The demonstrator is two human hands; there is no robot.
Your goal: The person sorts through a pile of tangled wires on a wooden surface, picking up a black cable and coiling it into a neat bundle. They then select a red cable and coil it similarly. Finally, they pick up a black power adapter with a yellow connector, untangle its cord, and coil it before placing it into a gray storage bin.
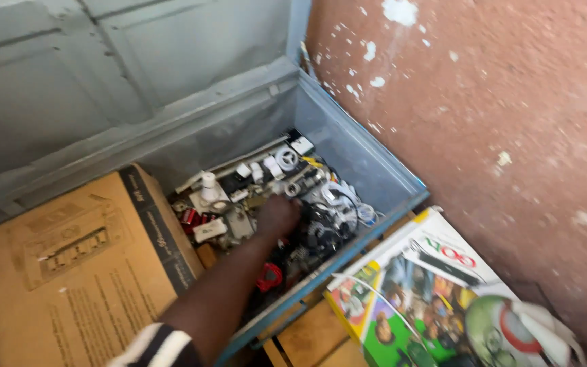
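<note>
One hand is all I can see of mine, and I cannot say for certain which it is; the arm comes up from the lower left in a striped sleeve. It is plunged into the blue-grey metal trunk, knuckles up, resting on a heap of small hardware parts: white plastic fittings, dark metal bits, coiled wire. Its fingers are buried among the pieces, so I cannot tell whether they are spread or closed on anything. Just beside the hand, toward the trunk's near rim, lies a small red piece. Toward the trunk's back wall, a white upright fitting stands apart from the hand. A brown cardboard box fills the trunk's left part, touching the heap. The trunk's lid stands open behind. Outside the trunk's right front corner, a colourful printed carton leans near a reddish plastered wall.
</note>
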